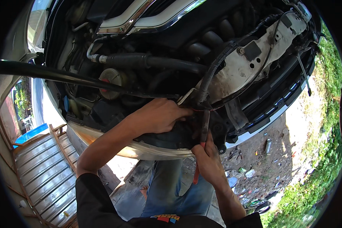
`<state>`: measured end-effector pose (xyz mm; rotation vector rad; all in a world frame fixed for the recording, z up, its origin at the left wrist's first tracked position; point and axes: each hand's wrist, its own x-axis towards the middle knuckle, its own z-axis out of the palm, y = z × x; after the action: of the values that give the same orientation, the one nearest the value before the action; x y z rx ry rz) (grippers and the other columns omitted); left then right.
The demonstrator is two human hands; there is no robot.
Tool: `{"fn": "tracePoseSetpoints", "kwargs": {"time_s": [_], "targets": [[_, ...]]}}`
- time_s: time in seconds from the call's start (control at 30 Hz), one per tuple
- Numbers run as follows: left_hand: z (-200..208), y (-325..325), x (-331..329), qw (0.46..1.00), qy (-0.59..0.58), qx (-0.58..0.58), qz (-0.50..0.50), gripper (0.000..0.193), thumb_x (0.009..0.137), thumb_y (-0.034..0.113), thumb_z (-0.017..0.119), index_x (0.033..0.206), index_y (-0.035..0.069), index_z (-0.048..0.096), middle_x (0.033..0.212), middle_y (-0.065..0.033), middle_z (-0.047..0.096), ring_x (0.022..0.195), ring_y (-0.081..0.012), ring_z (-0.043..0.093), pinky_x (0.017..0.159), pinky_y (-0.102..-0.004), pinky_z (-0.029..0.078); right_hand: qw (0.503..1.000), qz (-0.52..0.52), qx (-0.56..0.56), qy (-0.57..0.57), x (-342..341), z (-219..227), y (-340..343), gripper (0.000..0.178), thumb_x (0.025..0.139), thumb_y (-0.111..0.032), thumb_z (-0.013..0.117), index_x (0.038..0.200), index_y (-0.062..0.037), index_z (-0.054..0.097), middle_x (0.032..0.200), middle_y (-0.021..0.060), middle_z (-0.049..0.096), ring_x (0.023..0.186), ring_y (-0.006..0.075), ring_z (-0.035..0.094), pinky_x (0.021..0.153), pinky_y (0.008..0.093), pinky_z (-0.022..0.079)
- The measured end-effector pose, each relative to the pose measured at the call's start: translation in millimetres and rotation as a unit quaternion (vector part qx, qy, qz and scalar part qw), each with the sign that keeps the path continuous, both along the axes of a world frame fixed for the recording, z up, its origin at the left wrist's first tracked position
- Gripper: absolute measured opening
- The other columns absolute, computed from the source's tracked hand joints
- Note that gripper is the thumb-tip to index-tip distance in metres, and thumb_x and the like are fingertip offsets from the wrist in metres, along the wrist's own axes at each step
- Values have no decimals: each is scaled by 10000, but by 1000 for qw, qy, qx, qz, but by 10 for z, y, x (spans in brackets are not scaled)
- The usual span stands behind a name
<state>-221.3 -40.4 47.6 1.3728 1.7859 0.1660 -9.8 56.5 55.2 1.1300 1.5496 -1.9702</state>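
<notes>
While the right hand [209,161] grips a red-handled tool [205,127], its metal end near the base of a black corrugated hose [209,78], the left hand [169,116] curls nearby, fingertips hidden; whether it pinches anything, I cannot tell.

Tool [205,126] in the right grip [210,159], left grip [160,116] to its left, hose [212,73] beyond

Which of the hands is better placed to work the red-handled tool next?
Probably the right hand: it grips the red-handled tool, while the left hand is off the handle, near the black rod.
</notes>
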Motion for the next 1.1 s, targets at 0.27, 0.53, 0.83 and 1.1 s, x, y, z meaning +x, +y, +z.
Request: {"fn": "tracePoseSetpoints", "kwargs": {"time_s": [0.27, 0.53, 0.83, 1.1], "targets": [[16, 15, -11, 999, 16, -29, -7, 312, 908, 157, 639, 1217, 148, 684, 892, -164, 721, 809, -390, 684, 741, -492, 523, 997, 42, 10, -58, 92, 229, 52, 580, 873, -145, 475, 1401, 83, 399, 1152, 271, 631, 988, 398, 638, 918, 458, 487], [-27, -10, 14, 998, -20, -54, 24, 260, 925, 157, 631, 1179, 136, 681, 908, -125, 738, 822, -382, 688, 741, -480, 519, 992, -40, -84, 81, 540, 453, 288, 566, 786, -11, 519, 1350, 23, 498, 1034, 150, 670, 750, 201, 621, 714, 336, 502], [16, 15, -11, 998, -28, -37, 34, 253, 921, 116, 617, 1168, 118, 674, 875, -122, 726, 805, -382, 683, 729, -468, 514, 990, 65, -12, 124, 1191, 75, -14, 433, 851, -55, 655, 1268, 13, 561, 1014, 151, 638, 830, 258, 604, 736, 371, 495], [-43, 7, -31, 995, -82, 0, 49, 164, 893, 48, 615, 1054, 61, 643, 802, -171, 655, 801, -410, 646, 708, -481, 473, 956, 107, 192, 195, 336, 473, 11, 453, 814, 25, 582, 1266, 50, 559, 1379, 255, 527, 1059, 439, 663, 910, 488, 540]]}}
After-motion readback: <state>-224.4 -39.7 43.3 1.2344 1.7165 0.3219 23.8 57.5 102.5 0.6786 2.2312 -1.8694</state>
